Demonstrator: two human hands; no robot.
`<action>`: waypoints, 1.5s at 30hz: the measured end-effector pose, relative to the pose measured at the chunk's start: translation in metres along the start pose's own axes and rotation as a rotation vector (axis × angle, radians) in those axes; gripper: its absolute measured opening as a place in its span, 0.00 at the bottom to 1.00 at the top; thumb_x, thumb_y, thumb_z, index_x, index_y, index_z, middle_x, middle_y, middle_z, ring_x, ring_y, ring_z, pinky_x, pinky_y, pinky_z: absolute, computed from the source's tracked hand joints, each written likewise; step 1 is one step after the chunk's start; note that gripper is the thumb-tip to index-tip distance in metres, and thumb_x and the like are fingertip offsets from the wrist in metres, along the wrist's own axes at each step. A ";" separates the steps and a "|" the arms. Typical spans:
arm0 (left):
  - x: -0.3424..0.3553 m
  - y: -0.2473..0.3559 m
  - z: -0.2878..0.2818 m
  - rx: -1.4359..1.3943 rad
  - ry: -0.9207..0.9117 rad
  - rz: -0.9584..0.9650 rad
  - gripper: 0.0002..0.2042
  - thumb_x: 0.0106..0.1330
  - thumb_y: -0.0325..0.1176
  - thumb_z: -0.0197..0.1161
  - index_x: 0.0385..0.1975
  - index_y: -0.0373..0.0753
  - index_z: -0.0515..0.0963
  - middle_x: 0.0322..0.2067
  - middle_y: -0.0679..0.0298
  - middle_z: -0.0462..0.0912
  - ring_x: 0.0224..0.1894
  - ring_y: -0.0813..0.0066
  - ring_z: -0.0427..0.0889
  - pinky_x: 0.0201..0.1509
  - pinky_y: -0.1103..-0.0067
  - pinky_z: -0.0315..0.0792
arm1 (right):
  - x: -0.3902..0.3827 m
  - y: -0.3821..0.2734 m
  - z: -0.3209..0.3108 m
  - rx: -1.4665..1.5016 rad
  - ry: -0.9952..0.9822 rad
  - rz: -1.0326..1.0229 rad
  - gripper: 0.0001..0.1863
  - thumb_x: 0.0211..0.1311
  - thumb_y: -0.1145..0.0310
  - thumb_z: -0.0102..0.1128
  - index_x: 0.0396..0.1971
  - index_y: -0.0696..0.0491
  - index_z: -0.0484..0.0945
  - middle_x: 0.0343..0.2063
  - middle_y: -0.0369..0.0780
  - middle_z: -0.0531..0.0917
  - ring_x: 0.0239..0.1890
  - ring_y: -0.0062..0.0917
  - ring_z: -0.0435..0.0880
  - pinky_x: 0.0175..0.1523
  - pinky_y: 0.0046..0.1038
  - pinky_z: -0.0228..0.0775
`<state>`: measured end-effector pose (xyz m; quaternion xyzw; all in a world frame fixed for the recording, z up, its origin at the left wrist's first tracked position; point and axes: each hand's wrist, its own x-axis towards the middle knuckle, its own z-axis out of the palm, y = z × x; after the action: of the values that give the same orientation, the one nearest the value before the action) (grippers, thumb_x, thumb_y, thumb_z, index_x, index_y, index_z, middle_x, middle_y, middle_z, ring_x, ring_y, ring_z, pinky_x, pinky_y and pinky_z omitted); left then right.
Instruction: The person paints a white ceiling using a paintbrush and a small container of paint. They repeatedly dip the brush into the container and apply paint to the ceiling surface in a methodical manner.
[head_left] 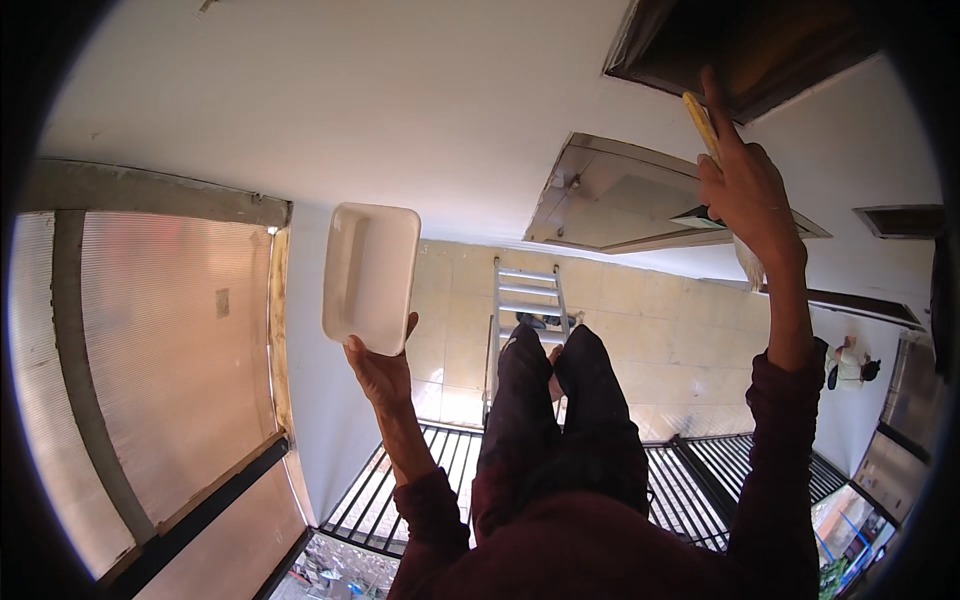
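My left hand (382, 378) grips the lower end of a shallow, white rectangular tray (385, 275), with the thumb on one side and fingers on the other. No contents can be made out in it. Raised at the upper right, my right hand (748, 195) is closed around a paintbrush (702, 128). Its yellow handle points up past the index finger, which is stretched along it. Pale bristles (748, 264) show below the hand near the wrist. Above the fingertips lies a dark, wood-framed opening (740, 50) in the white wall.
Below me an aluminium ladder (528, 290) stands on a tan tiled floor (640, 305), by my legs. A glass-paned panel (620, 195) is left of my right hand. Black railings (420, 490) run behind me. Translucent sheeting (175, 320) covers the left side. Another person (848, 370) is far right.
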<state>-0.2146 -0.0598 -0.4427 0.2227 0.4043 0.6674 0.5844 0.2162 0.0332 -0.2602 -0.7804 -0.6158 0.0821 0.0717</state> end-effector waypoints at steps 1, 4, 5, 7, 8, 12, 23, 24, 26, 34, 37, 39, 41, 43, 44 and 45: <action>0.001 -0.006 -0.004 0.008 0.003 -0.004 0.36 0.71 0.50 0.63 0.72 0.39 0.59 0.66 0.54 0.70 0.64 0.58 0.77 0.57 0.52 0.83 | 0.000 0.002 0.002 -0.039 0.023 -0.016 0.49 0.64 0.74 0.56 0.80 0.39 0.39 0.26 0.52 0.84 0.27 0.43 0.86 0.42 0.43 0.79; 0.003 -0.023 -0.013 0.003 0.004 -0.011 0.36 0.72 0.51 0.63 0.72 0.39 0.59 0.66 0.54 0.69 0.64 0.58 0.77 0.57 0.51 0.83 | 0.000 0.000 0.005 -0.114 0.064 -0.006 0.49 0.67 0.76 0.54 0.80 0.33 0.39 0.25 0.48 0.84 0.19 0.31 0.83 0.36 0.37 0.81; 0.004 -0.029 -0.015 0.004 -0.008 -0.011 0.36 0.72 0.51 0.62 0.72 0.38 0.58 0.66 0.54 0.69 0.64 0.58 0.77 0.57 0.51 0.83 | -0.002 -0.002 0.006 -0.070 0.069 0.010 0.48 0.67 0.76 0.54 0.80 0.33 0.40 0.24 0.47 0.83 0.19 0.30 0.83 0.35 0.37 0.81; 0.006 -0.041 -0.021 0.007 -0.030 -0.012 0.36 0.72 0.52 0.61 0.72 0.38 0.58 0.66 0.54 0.69 0.64 0.58 0.76 0.57 0.51 0.83 | -0.002 -0.001 0.009 -0.033 0.090 0.021 0.47 0.67 0.76 0.54 0.80 0.33 0.41 0.23 0.47 0.82 0.19 0.30 0.82 0.35 0.36 0.81; 0.008 -0.047 -0.024 0.006 -0.022 -0.017 0.36 0.72 0.52 0.61 0.72 0.38 0.58 0.66 0.54 0.69 0.63 0.58 0.77 0.57 0.51 0.83 | -0.001 0.001 0.011 -0.042 0.106 0.017 0.47 0.68 0.76 0.54 0.80 0.34 0.41 0.23 0.47 0.82 0.19 0.29 0.82 0.35 0.36 0.81; 0.013 -0.069 -0.029 0.031 -0.026 -0.017 0.36 0.73 0.53 0.60 0.72 0.37 0.58 0.65 0.53 0.69 0.63 0.56 0.77 0.56 0.52 0.83 | -0.001 0.006 0.019 0.007 0.153 -0.016 0.46 0.69 0.77 0.54 0.80 0.34 0.42 0.21 0.45 0.81 0.18 0.25 0.80 0.32 0.33 0.81; 0.039 -0.119 -0.044 -0.019 -0.103 -0.010 0.36 0.72 0.52 0.61 0.72 0.38 0.58 0.65 0.53 0.70 0.61 0.56 0.78 0.56 0.52 0.84 | -0.010 -0.016 0.019 0.174 0.135 0.083 0.39 0.71 0.77 0.48 0.79 0.36 0.51 0.18 0.40 0.75 0.17 0.19 0.76 0.27 0.27 0.78; 0.043 -0.124 -0.048 -0.042 -0.124 -0.010 0.34 0.74 0.51 0.59 0.72 0.38 0.57 0.65 0.53 0.69 0.61 0.56 0.78 0.57 0.51 0.83 | -0.010 -0.012 0.021 0.158 0.160 0.089 0.39 0.71 0.76 0.48 0.79 0.37 0.52 0.17 0.40 0.74 0.17 0.19 0.76 0.26 0.27 0.78; 0.048 -0.131 -0.050 -0.048 -0.147 0.000 0.33 0.75 0.50 0.58 0.72 0.39 0.57 0.65 0.53 0.69 0.61 0.57 0.79 0.58 0.50 0.82 | -0.007 -0.003 0.025 0.132 0.209 0.086 0.38 0.71 0.75 0.48 0.79 0.38 0.52 0.17 0.40 0.74 0.17 0.19 0.76 0.26 0.27 0.77; 0.055 -0.157 -0.049 0.036 -0.047 0.016 0.38 0.69 0.56 0.63 0.72 0.41 0.59 0.66 0.56 0.68 0.64 0.59 0.76 0.57 0.53 0.82 | -0.005 0.002 0.025 0.055 0.232 0.040 0.38 0.69 0.75 0.50 0.78 0.45 0.50 0.20 0.43 0.77 0.18 0.23 0.77 0.27 0.28 0.77; 0.056 -0.166 -0.056 -0.011 -0.103 0.047 0.34 0.75 0.52 0.57 0.72 0.39 0.56 0.64 0.53 0.70 0.59 0.57 0.79 0.59 0.52 0.82 | -0.005 0.002 0.024 0.033 0.216 0.032 0.39 0.69 0.75 0.51 0.77 0.48 0.49 0.20 0.44 0.78 0.19 0.24 0.78 0.27 0.29 0.76; 0.060 -0.172 -0.061 -0.016 -0.110 0.050 0.34 0.75 0.52 0.57 0.73 0.39 0.56 0.65 0.53 0.70 0.60 0.57 0.79 0.59 0.52 0.82 | -0.005 0.001 0.024 0.017 0.198 0.031 0.39 0.68 0.74 0.51 0.77 0.49 0.49 0.21 0.45 0.78 0.19 0.25 0.78 0.28 0.30 0.76; 0.060 -0.176 -0.065 -0.012 -0.106 0.048 0.34 0.75 0.52 0.58 0.73 0.40 0.56 0.65 0.53 0.69 0.60 0.57 0.78 0.58 0.52 0.82 | -0.003 0.002 0.024 0.003 0.181 0.033 0.39 0.68 0.74 0.52 0.77 0.51 0.48 0.22 0.46 0.79 0.19 0.25 0.78 0.28 0.30 0.76; 0.055 -0.179 -0.068 -0.001 -0.093 0.034 0.34 0.74 0.52 0.58 0.72 0.40 0.56 0.65 0.53 0.69 0.60 0.57 0.78 0.58 0.52 0.82 | -0.005 0.001 0.022 -0.007 0.155 0.039 0.39 0.68 0.74 0.52 0.77 0.53 0.48 0.22 0.46 0.79 0.20 0.26 0.79 0.28 0.30 0.76; 0.054 -0.180 -0.068 -0.001 -0.087 0.027 0.34 0.74 0.52 0.59 0.72 0.39 0.56 0.65 0.53 0.69 0.60 0.57 0.78 0.58 0.52 0.82 | -0.004 -0.001 0.019 -0.010 0.141 0.044 0.40 0.67 0.74 0.53 0.77 0.54 0.48 0.23 0.47 0.80 0.20 0.27 0.79 0.28 0.31 0.76; 0.054 -0.182 -0.067 -0.001 -0.082 0.019 0.34 0.74 0.52 0.59 0.72 0.39 0.57 0.65 0.53 0.69 0.61 0.57 0.78 0.58 0.52 0.82 | -0.003 -0.001 0.017 -0.016 0.130 0.049 0.40 0.67 0.74 0.53 0.77 0.54 0.48 0.23 0.47 0.80 0.20 0.27 0.79 0.28 0.31 0.76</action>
<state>-0.1690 -0.0290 -0.6363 0.2532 0.3775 0.6636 0.5942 0.2107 0.0305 -0.2765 -0.7996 -0.5909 0.0280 0.1033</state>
